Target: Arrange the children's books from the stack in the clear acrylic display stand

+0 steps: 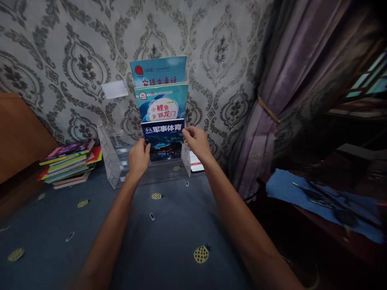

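The left hand point(139, 156) and right hand point(197, 141), fingers nearly closed, pinch opposite edges of a dark navy paperback with white lettering point(165, 140), upright between them at a clear acrylic tiered rack point(107, 155). Behind and above the hands, a pale-blue paperback point(159, 70) and a turquoise paperback with a white oval point(163, 105) already stand; left of the hands, a multicoloured stack of thin books point(72, 163) lies unracked on the dark-blue desk point(172, 245).

Grey wallpaper point(222, 50), leafy medallion pattern, at back. Purple curtain point(256, 141) right, gathered by tan tie point(268, 109). Far right: blue cloth point(278, 186), blurred dark tools point(320, 200) on it. Left edge: brown wooden panel point(22, 137). Dark tablecloth point(172, 253), yellow pineapple prints point(201, 254).
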Action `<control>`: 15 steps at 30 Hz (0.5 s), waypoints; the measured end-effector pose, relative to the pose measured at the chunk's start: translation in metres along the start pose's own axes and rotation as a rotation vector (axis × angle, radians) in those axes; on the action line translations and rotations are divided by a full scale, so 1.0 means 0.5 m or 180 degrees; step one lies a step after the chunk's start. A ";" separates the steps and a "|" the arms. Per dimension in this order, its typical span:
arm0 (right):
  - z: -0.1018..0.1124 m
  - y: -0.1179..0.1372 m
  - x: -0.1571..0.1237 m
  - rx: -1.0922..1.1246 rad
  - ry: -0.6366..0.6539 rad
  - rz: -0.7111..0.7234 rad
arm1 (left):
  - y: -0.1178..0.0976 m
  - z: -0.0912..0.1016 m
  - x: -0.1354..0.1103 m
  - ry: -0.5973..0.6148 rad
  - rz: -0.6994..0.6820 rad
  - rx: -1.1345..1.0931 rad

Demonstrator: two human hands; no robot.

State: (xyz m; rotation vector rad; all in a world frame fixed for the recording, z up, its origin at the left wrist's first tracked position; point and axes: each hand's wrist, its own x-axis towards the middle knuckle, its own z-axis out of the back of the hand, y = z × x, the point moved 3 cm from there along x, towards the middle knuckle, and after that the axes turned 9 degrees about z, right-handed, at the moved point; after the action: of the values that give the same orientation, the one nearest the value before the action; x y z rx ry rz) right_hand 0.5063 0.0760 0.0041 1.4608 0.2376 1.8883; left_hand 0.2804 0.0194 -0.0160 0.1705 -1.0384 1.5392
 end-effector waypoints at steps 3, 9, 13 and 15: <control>-0.006 -0.021 0.005 0.0273 0.0030 -0.0138 | -0.007 -0.009 0.010 -0.0084 0.0052 -0.0154; -0.006 -0.044 0.011 0.0182 0.0010 -0.0099 | -0.019 -0.027 0.019 -0.0059 0.0183 -0.0296; -0.003 -0.041 0.010 0.0149 0.0000 -0.0078 | -0.017 -0.032 0.022 0.0008 0.0195 -0.0319; -0.002 -0.039 0.009 0.0153 0.0024 -0.0081 | -0.016 -0.033 0.022 0.0026 0.0170 -0.0348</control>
State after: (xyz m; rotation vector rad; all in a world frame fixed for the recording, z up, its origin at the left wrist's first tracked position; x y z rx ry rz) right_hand 0.5133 0.0929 -0.0034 1.4757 0.3058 1.8799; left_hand 0.2911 0.0375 -0.0148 0.0610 -1.1256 1.5254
